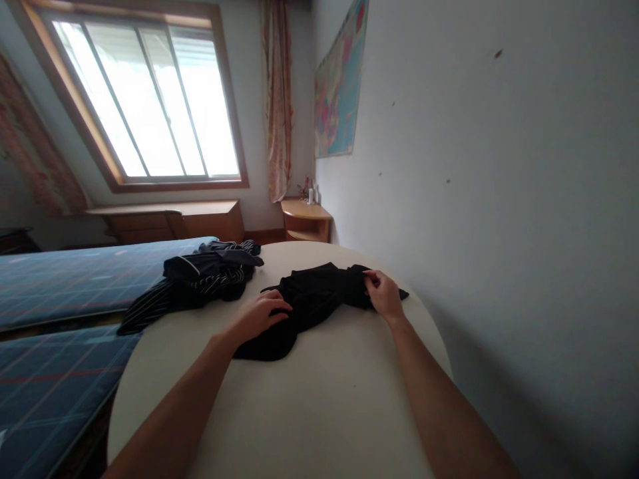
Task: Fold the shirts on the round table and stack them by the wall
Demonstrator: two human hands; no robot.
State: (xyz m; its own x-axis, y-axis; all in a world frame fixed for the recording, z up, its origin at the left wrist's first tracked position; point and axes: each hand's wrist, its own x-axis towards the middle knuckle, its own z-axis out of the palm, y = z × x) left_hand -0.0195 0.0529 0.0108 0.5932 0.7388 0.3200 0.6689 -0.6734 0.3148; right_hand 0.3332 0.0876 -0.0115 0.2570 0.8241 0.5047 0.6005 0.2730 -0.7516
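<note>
A crumpled black garment (pixel 319 293) lies stretched sideways over the round white table (pixel 324 399); its exact kind does not show. On its left part rests my left hand (pixel 259 314), with fingers loosely bent and a little apart. My right hand (pixel 384 294) pinches the garment's bunched right end between thumb and fingers. A small dark tip of cloth pokes out past that hand.
A pile of dark and striped clothes (pixel 210 269) sits at the table's left edge, partly hanging over toward the blue plaid beds (pixel 64 286). The white wall (pixel 499 233) runs close along the right. A corner shelf (pixel 305 211) stands behind.
</note>
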